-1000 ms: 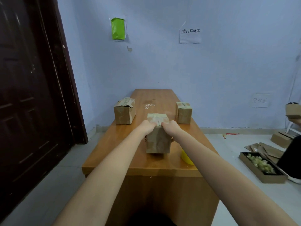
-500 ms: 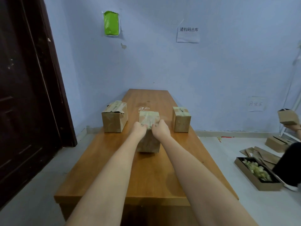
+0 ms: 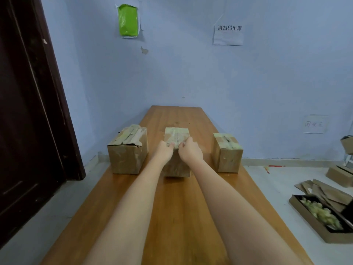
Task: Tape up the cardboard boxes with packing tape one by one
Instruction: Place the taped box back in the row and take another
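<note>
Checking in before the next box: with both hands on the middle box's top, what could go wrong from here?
1. Both hands, left hand and right hand, press only the near edge of the middle box; the far tape may stay loose.
2. No tape roll shows, so the next strip may stall.
3. The left box carries ragged, lifting tape and overhangs the table edge; a nudge might tip it.

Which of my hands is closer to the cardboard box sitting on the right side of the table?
Right. Your right hand is on the middle box, on the side facing the right box; your left hand sits farther away.
</note>
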